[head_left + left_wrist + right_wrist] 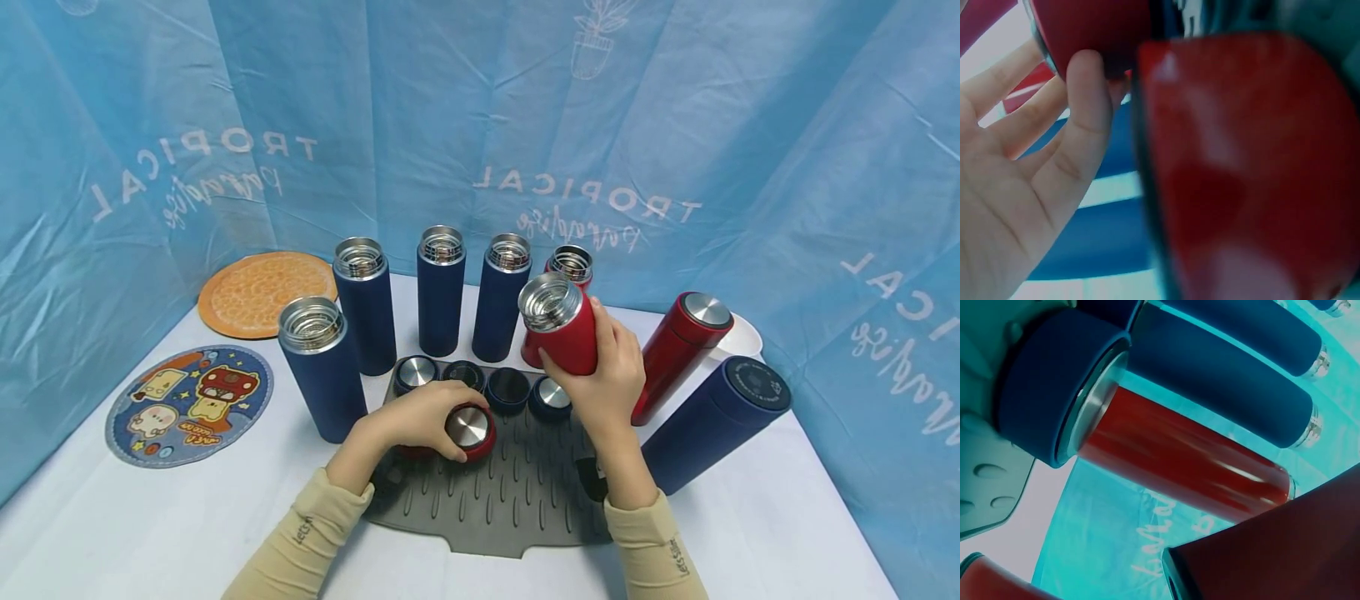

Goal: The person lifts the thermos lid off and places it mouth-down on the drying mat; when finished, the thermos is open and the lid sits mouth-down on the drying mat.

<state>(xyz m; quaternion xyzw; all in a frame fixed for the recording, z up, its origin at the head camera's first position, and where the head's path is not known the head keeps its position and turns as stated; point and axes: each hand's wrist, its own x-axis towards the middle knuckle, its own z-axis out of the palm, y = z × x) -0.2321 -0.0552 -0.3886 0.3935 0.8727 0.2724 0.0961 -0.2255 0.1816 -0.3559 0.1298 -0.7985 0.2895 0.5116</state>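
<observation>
My left hand [420, 417] grips a red lid [471, 427] with a silver top, just above the grey ridged mat [517, 500]. Partly hidden under that wrist is another red lid [416, 452]; a red lid [1247, 169] fills much of the left wrist view. In my right hand [611, 375] is a red thermos bottle [566, 337] without a lid, raised and tilted, its steel mouth toward the upper left. Behind it stands another lidless red bottle [1191, 456]. Several dark blue lids, including one with a silver top [416, 372], line the mat's far edge.
Several lidless blue bottles [322, 375] stand left and behind the mat. To the right are a lidded red bottle [678, 358], a lidded blue bottle [708, 433] and a white dish [738, 337]. An orange round mat [262, 292] and a cartoon mat [191, 406] lie left.
</observation>
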